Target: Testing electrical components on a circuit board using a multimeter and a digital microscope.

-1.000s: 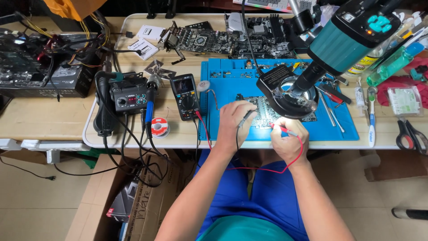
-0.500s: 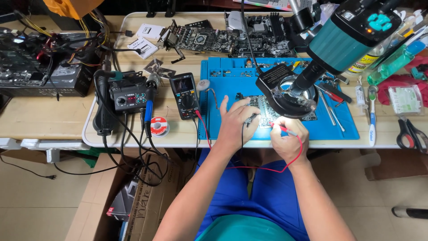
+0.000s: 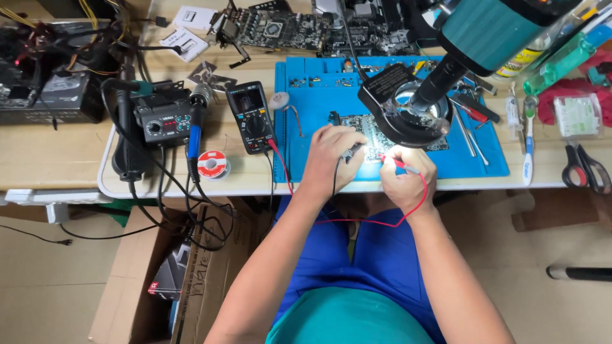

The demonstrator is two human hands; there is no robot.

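Head view: circuit board (image 3: 373, 135) lies on the blue work mat (image 3: 306, 137), partly under the microscope ring light (image 3: 403, 109), so the probed spot is lit and in the optics. Left hand (image 3: 330, 156) is curled shut around a black probe (image 3: 352, 151), tip pointed at the board's near edge; right hand (image 3: 407, 173) is closed in a pen-like pinch on the red probe (image 3: 401, 165), tip aimed at the same lit area. Both wrists look braced at the table (image 3: 127, 185) edge, likely for steadiness. Red lead (image 3: 357, 220) loops under the right wrist and runs up to the multimeter (image 3: 250, 116) just left of the mat, screen facing the person for reading. Soldering station (image 3: 163, 118) and solder spool (image 3: 212, 164) sit further left, untouched. Versus half a second ago: hands in near the same spots, both probes still gripped, left hand shifted very slightly; board and meter unmoved.
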